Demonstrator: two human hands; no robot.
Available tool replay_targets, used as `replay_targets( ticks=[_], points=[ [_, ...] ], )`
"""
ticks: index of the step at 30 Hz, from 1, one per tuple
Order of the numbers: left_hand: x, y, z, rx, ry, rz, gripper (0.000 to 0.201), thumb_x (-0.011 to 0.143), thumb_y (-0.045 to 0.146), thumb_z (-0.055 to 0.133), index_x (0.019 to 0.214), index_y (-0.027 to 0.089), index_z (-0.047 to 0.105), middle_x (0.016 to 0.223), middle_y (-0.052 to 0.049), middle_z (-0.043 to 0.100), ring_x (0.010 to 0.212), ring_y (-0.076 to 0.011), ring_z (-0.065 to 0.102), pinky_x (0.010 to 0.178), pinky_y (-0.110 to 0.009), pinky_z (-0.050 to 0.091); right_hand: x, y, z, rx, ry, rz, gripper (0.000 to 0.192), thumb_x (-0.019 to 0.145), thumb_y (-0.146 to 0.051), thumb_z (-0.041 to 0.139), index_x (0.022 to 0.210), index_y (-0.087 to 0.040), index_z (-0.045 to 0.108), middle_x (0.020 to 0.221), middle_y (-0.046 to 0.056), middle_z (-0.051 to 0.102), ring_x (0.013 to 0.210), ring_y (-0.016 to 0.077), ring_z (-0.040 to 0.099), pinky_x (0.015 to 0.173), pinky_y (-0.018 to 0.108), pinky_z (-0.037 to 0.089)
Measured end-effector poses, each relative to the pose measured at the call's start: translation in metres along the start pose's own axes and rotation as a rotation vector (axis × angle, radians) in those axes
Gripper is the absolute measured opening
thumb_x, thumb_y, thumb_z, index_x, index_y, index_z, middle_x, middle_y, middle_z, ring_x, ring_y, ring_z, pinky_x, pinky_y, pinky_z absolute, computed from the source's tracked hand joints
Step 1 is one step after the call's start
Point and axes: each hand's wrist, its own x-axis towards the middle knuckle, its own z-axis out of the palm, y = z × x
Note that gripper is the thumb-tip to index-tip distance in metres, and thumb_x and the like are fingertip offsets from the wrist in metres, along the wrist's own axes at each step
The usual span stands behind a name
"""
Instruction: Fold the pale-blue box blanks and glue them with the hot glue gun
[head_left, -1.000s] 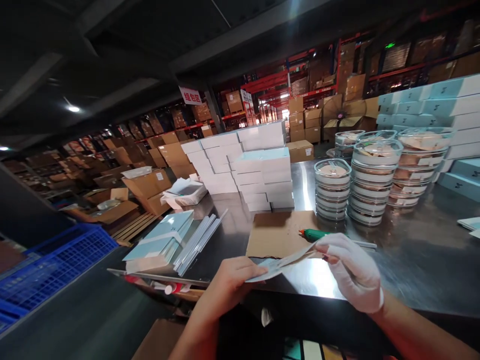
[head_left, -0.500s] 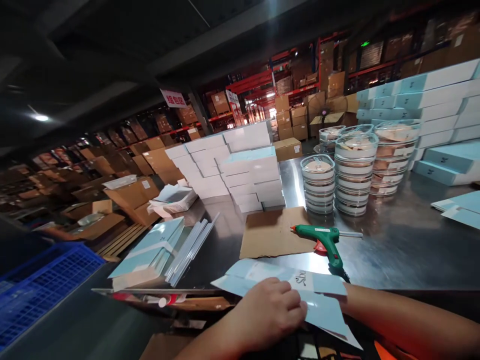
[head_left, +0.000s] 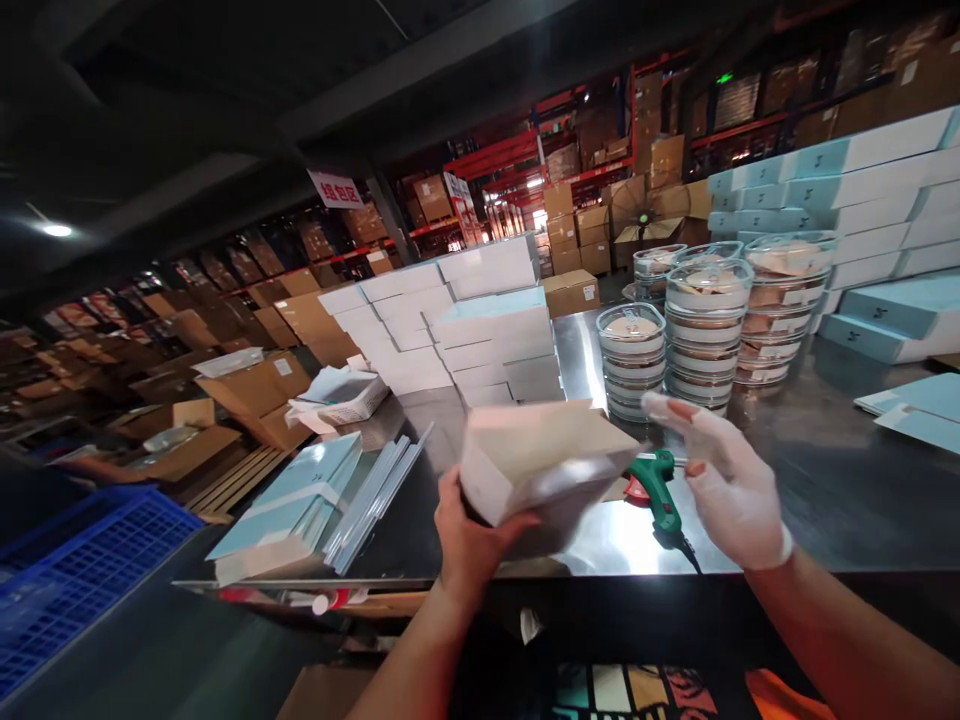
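Note:
My left hand point(head_left: 476, 540) grips a pale card box point(head_left: 536, 445) by its near left side, thumb in front and fingers behind. Motion blurs the box; its cream inner side faces up, and a shiny strip shows along its near edge. To the right, my right hand point(head_left: 735, 490), in a white glove, is raised with its fingers apart and holds nothing. Between the hands, a green glue gun point(head_left: 660, 495) lies on the metal table point(head_left: 810, 500), its nozzle hidden behind the box. Most of the brown cardboard sheet beneath is also covered.
Stacked clear round tubs point(head_left: 634, 365) stand behind the glue gun. White boxes point(head_left: 495, 340) are piled at the back, pale blue boxes point(head_left: 874, 220) at the right. Flat blue cartons point(head_left: 289, 500) and clear plastic strips point(head_left: 375, 505) lie left, near a blue crate point(head_left: 97, 570).
The flat blue carton piece under my left hand has left the front edge. My left hand now holds up a box, and my gloved right hand has come into view at the right.

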Motion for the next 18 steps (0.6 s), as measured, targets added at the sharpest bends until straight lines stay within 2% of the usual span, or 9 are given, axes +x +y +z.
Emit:
replay_targets(
  ticks=[2, 5, 6, 7, 9, 10, 12, 15, 18],
  points=[
    [-0.005, -0.002, 0.012, -0.225, -0.05, -0.236, 0.129, 0.061, 0.086, 0.092, 0.158, 0.016, 0.045, 0.12, -0.016, 0.07, 0.102, -0.0337, 0.075, 0.083, -0.042, 0.064, 0.007, 0.002, 0.011, 0.119, -0.026, 0.087, 0.082, 0.089, -0.071, 0.083, 0.159, -0.034, 0.059, 0.162, 0.013, 0.062, 0.147, 0.0336, 0.062, 0.118, 0.052, 0.057],
    [-0.008, 0.003, 0.025, -0.472, -0.18, -0.287, 0.149, 0.064, 0.085, 0.092, 0.174, 0.018, 0.017, 0.141, -0.023, 0.062, 0.114, -0.0356, 0.074, 0.091, -0.045, 0.065, 0.009, 0.001, 0.033, 0.259, -0.143, 0.305, 0.088, 0.08, -0.08, 0.085, 0.15, -0.029, 0.067, 0.156, 0.016, 0.066, 0.14, 0.0342, 0.067, 0.115, 0.048, 0.059],
    [-0.008, 0.005, 0.027, -0.486, -0.201, -0.236, 0.144, 0.066, 0.083, 0.092, 0.174, 0.019, 0.021, 0.147, -0.025, 0.058, 0.121, -0.0371, 0.072, 0.096, -0.047, 0.064, 0.009, -0.001, 0.04, 0.289, -0.159, 0.36, 0.084, 0.079, -0.082, 0.084, 0.141, -0.027, 0.073, 0.151, 0.016, 0.07, 0.137, 0.0351, 0.068, 0.114, 0.048, 0.059],
    [-0.006, 0.007, 0.027, -0.474, -0.215, -0.166, 0.132, 0.068, 0.081, 0.092, 0.169, 0.02, 0.033, 0.149, -0.025, 0.057, 0.126, -0.0387, 0.07, 0.101, -0.049, 0.063, 0.009, -0.003, 0.045, 0.31, -0.161, 0.394, 0.081, 0.078, -0.085, 0.082, 0.132, -0.025, 0.078, 0.144, 0.016, 0.074, 0.134, 0.036, 0.069, 0.112, 0.048, 0.059],
    [-0.003, 0.01, 0.023, -0.421, -0.247, -0.034, 0.093, 0.076, 0.077, 0.089, 0.144, 0.018, 0.063, 0.139, -0.021, 0.064, 0.127, -0.039, 0.068, 0.103, -0.05, 0.061, 0.011, -0.007, 0.054, 0.315, -0.146, 0.435, 0.075, 0.079, -0.087, 0.079, 0.118, -0.022, 0.081, 0.128, 0.015, 0.079, 0.123, 0.0367, 0.072, 0.105, 0.048, 0.061],
    [-0.002, 0.011, 0.02, -0.397, -0.257, 0.008, 0.076, 0.08, 0.074, 0.088, 0.13, 0.018, 0.071, 0.129, -0.018, 0.069, 0.121, -0.037, 0.07, 0.101, -0.048, 0.062, 0.012, -0.008, 0.058, 0.284, -0.121, 0.448, 0.071, 0.081, -0.084, 0.078, 0.114, -0.021, 0.08, 0.119, 0.014, 0.081, 0.116, 0.0355, 0.073, 0.101, 0.047, 0.061],
    [-0.002, 0.013, 0.016, -0.386, -0.213, 0.024, 0.061, 0.087, 0.069, 0.084, 0.119, 0.018, 0.073, 0.118, -0.014, 0.071, 0.111, -0.032, 0.073, 0.094, -0.042, 0.063, 0.014, -0.008, 0.068, 0.157, -0.036, 0.458, 0.055, 0.086, -0.069, 0.078, 0.113, -0.021, 0.078, 0.105, 0.01, 0.08, 0.101, 0.0309, 0.073, 0.094, 0.045, 0.06],
    [-0.007, 0.012, 0.013, -0.444, -0.079, -0.011, 0.075, 0.091, 0.069, 0.081, 0.146, 0.021, 0.06, 0.135, -0.017, 0.068, 0.119, -0.0308, 0.073, 0.094, -0.039, 0.062, 0.016, -0.002, 0.08, -0.013, 0.122, 0.364, 0.043, 0.081, -0.042, 0.074, 0.119, -0.023, 0.073, 0.112, 0.007, 0.079, 0.096, 0.0256, 0.07, 0.093, 0.041, 0.058],
    [-0.012, 0.003, 0.008, -0.413, -0.17, 0.097, 0.069, 0.091, 0.066, 0.082, 0.143, 0.024, 0.065, 0.131, -0.016, 0.072, 0.12, -0.0305, 0.073, 0.096, -0.04, 0.063, 0.019, 0.008, 0.081, -0.01, 0.132, 0.249, 0.048, 0.078, -0.031, 0.065, 0.125, -0.025, 0.069, 0.125, 0.007, 0.076, 0.107, 0.0241, 0.071, 0.098, 0.038, 0.058]
  ],
)
